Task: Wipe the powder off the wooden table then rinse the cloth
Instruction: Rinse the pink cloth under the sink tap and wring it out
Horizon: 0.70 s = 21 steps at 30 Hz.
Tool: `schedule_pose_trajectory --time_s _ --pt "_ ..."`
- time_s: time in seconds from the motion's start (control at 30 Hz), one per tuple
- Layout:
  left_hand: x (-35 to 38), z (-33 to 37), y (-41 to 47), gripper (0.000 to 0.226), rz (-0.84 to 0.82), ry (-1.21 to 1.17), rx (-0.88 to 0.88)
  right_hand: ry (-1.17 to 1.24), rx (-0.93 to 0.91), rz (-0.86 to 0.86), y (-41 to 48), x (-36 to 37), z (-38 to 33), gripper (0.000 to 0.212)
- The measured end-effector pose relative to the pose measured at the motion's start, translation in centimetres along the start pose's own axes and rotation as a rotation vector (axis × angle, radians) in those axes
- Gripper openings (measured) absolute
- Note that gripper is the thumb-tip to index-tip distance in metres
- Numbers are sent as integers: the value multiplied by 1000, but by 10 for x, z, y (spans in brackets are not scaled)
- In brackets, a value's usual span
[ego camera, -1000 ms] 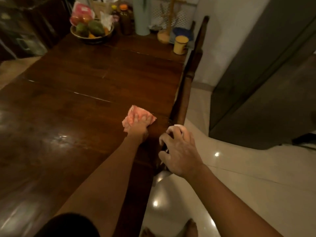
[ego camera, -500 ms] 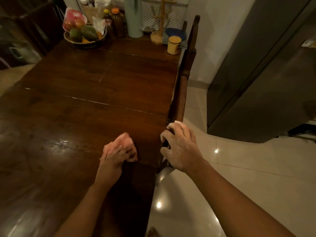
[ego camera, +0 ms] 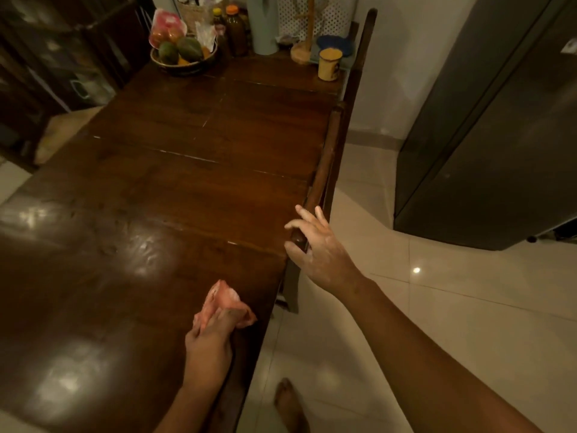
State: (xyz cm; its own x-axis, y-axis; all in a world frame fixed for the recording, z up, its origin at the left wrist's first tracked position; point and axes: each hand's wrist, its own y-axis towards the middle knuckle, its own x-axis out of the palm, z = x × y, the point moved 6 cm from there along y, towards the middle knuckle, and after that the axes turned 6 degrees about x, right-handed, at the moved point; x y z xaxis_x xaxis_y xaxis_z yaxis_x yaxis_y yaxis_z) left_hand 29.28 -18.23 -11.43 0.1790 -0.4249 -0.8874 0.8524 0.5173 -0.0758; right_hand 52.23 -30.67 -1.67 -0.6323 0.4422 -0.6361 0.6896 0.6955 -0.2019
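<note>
The dark wooden table [ego camera: 187, 189] fills the left of the view, glossy with light glare; thin pale streaks lie along its plank seams. My left hand [ego camera: 207, 345] grips a bunched pink cloth [ego camera: 223, 303] and presses it on the tabletop close to the table's right edge, near me. My right hand [ego camera: 318, 251] rests on the top rail of a wooden chair [ego camera: 324, 164] tucked against the table's right side, with its fingers spread and loosened.
At the table's far end stand a fruit bowl [ego camera: 182, 62], bottles [ego camera: 235, 29], a pale jug [ego camera: 260, 23] and a yellow mug [ego camera: 329, 64]. A dark fridge [ego camera: 487, 135] stands to the right across pale floor tiles [ego camera: 437, 307]. My bare foot [ego camera: 288, 404] is beside the table.
My left hand has dragged the cloth back toward me along the table's right edge. My right hand's fingers have loosened from a curled grip on the chair rail.
</note>
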Motion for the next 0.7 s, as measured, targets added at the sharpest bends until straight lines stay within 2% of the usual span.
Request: schedule_pose_trajectory --time_s 0.07,0.1,0.13,0.2,0.27,0.37,0.43,0.5,0.6,0.7 --pt "-5 12 -20 58 28 -30 -27 45 27 -52 -28 -4 11 60" --pt "-4 11 -27 56 34 -62 -99 45 51 -55 -43 -10 18 60" --pt "-4 15 -34 50 30 -140 -194 54 74 -57 -61 -17 26 51" --pt "-5 33 -48 39 65 -464 -320 82 111 -69 -99 -33 43 33" --pt "-14 79 -60 31 106 -783 -338 120 132 -83 -140 -50 59 30" --pt "-29 181 -77 22 88 -1049 -220 168 124 -116 -200 -83 75 21" --pt "-29 246 -90 25 76 -1174 -179 222 147 -142 -239 -107 85 31" --pt "-23 311 -100 29 44 -1290 -131 305 180 -127 -275 -133 95 51" --pt "-9 409 -118 28 -126 -1412 -22 514 183 -7 -325 -184 117 69" --pt "1 499 -138 27 -320 -1443 76 625 187 190 -376 -243 140 64"
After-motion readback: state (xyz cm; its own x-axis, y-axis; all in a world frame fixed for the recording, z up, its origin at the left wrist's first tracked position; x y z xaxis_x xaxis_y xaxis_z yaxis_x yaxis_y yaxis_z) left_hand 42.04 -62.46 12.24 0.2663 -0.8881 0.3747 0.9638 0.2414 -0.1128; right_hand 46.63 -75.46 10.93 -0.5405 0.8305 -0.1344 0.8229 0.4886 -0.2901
